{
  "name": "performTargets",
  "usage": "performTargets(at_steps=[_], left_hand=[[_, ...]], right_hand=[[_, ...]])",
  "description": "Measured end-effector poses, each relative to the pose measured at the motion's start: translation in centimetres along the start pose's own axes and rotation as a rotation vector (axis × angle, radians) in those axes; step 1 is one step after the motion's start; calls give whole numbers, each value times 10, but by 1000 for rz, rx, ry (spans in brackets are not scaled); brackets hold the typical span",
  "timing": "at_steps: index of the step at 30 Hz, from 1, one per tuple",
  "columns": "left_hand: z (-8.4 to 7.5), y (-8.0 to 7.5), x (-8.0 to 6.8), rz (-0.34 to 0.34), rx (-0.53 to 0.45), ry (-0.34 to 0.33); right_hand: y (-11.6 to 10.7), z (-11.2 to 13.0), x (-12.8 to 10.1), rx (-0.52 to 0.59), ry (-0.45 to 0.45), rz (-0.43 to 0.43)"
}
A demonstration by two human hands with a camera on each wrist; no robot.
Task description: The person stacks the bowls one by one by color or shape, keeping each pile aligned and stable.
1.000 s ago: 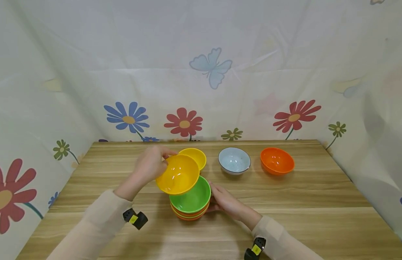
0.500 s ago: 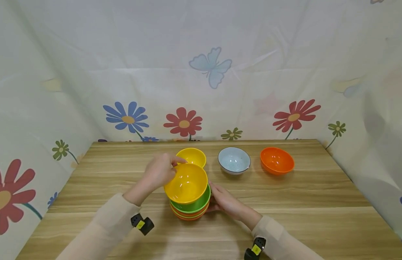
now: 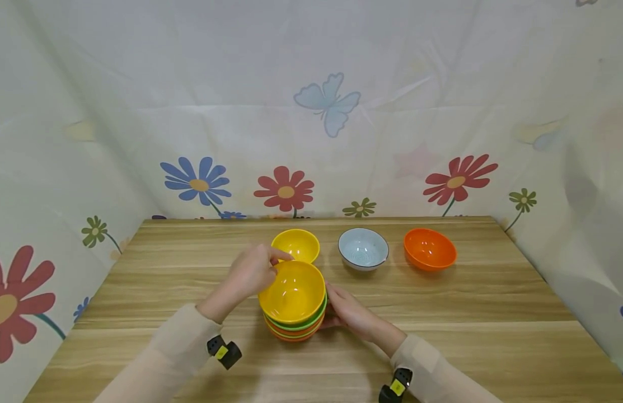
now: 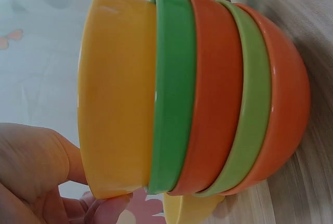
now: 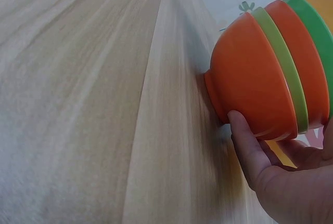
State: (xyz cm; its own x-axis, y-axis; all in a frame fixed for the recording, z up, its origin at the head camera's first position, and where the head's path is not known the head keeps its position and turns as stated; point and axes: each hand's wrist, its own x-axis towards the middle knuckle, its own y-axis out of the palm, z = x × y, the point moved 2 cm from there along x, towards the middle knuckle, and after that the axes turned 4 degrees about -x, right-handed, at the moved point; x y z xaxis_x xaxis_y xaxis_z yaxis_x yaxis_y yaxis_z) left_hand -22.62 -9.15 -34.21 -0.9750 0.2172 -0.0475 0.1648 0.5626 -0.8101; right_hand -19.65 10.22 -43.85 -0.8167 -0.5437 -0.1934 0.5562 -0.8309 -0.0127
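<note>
On the wooden table [image 3: 442, 313], just in front of a smaller yellow bowl [image 3: 296, 244], stands a stack of bowls [image 3: 293, 324]. Topmost in the stack sits a big yellow bowl [image 3: 293, 291], its rim pinched between thumb and curled fingers of the left hand [image 3: 251, 273]. Against the stack's right side, the right hand [image 3: 347, 312] cups the lowest orange bowl [image 5: 250, 83] with relaxed fingers.
</note>
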Motion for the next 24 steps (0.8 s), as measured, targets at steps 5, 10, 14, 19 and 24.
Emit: performTargets(at_steps=[5,10,14,19,24], left_hand=[[0,3,0,-1,5,9],[1,4,1,1,15,9],[2,5,1,5,24,13],[2,6,1,9,32,22],[2,7,1,10,46,25]], right_hand=[[1,0,0,3,-3,-2],[0,0,0,6,-1,-1],[0,0,1,10,-4,1],[0,-1,1,10,-8,1],[0,-1,1,13,-15,3]])
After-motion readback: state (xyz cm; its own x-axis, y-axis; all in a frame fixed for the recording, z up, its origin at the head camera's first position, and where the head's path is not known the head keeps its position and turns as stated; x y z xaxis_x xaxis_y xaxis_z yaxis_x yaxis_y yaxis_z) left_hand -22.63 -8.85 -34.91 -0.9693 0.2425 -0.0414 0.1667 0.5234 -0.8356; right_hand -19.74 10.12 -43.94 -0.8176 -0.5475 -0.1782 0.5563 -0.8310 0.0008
